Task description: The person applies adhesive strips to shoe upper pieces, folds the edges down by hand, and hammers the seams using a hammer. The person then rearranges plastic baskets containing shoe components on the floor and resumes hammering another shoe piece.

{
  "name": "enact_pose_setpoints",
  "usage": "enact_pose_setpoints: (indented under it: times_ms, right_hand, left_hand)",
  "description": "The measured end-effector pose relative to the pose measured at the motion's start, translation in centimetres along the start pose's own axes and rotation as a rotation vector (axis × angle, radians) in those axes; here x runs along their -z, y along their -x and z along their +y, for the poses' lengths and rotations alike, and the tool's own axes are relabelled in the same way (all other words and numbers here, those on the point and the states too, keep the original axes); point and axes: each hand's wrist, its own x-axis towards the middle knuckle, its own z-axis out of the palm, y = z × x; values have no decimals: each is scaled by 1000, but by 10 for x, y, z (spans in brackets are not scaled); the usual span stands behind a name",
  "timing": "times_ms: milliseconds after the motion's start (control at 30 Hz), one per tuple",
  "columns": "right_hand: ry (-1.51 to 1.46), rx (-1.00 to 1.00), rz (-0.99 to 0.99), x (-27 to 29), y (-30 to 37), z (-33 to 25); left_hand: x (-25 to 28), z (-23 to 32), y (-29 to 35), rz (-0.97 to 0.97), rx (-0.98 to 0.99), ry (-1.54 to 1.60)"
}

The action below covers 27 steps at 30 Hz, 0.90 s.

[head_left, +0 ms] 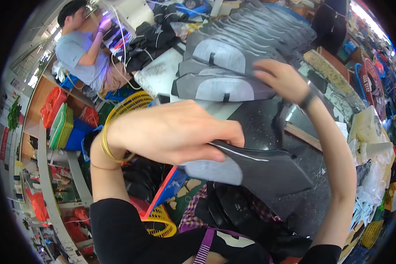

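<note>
My left hand (180, 132) is closed, pinching the edge of a dark grey cut piece (273, 171) between thumb and fingers. This piece is flat and slightly curved, with a pale grey half-round patch and a thin white line along its upper edge. It hangs above my lap, tilted. Beyond it lies an overlapping row of similar dark pieces (226, 86), reaching to the far side of the table. Over the right end of the nearest pieces is my right hand (284, 79), fingers stretched out and holding nothing visible; whether the fingertips touch the pieces I cannot tell.
A dark speckled tabletop (301, 163) lies under the row. Black items (235, 207) rest in my lap. Left of it stands a yellow basket (163, 222). Clear plastic bags (369, 171) crowd the right side. Another person (86, 53) works at far left.
</note>
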Motion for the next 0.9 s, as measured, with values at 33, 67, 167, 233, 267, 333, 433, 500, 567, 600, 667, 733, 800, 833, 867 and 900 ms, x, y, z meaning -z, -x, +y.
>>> enact_pose_setpoints:
  times_ms: [33, 67, 167, 233, 267, 333, 433, 500, 567, 600, 667, 733, 800, 833, 867, 900]
  right_hand:
    - [161, -4, 4, 7, 28, -5]
    - [327, -10, 11, 14, 58, -16]
    - [491, -358, -355, 13, 114, -50]
    - [641, 29, -38, -13, 148, -26]
    - [646, 13, -46, -12, 149, -25]
    - [479, -175, -113, -11, 143, -21]
    - [318, -199, 18, 15, 146, -67]
    - [-6, -365, 119, 49, 159, -108]
    - [-159, -443, 53, 81, 186, -128]
    - [-165, -409, -17, 95, 201, -130]
    - [-194, -487, -190, 106, 227, -132]
    - [1, -419, -352, 103, 245, -134]
    - [123, -413, -389, 97, 256, -135]
    - [111, -425, -392, 94, 258, -136]
    - [116, -460, -390, 91, 257, -137]
    - [121, -495, -388, 89, 256, -137]
  left_hand:
    - [5, -5, 9, -98, 85, 113]
    - [3, -13, 16, -66, 73, 141]
    - [-8, -32, 35, -106, 239, 254]
    - [-16, -33, 14, -280, 246, 355]
    - [-21, -31, -7, -329, 166, 360]
    - [-45, -30, -58, -413, -56, 414]
    - [-97, -25, -106, -643, -119, 547]
    - [-138, -26, -113, -623, -275, 663]
    - [-159, -35, -121, -412, -375, 308]
    - [-168, -39, -127, -154, -428, -67]
    - [-175, -40, -134, -130, -475, -159]
    - [-174, -34, -139, -142, -353, -179]
    - [-179, -32, -151, -121, -370, -68]
    - [-179, -31, -155, -88, -356, 16]
    - [-178, -29, -161, -100, -355, 26]
    - [-176, -28, -170, -151, -320, 75]
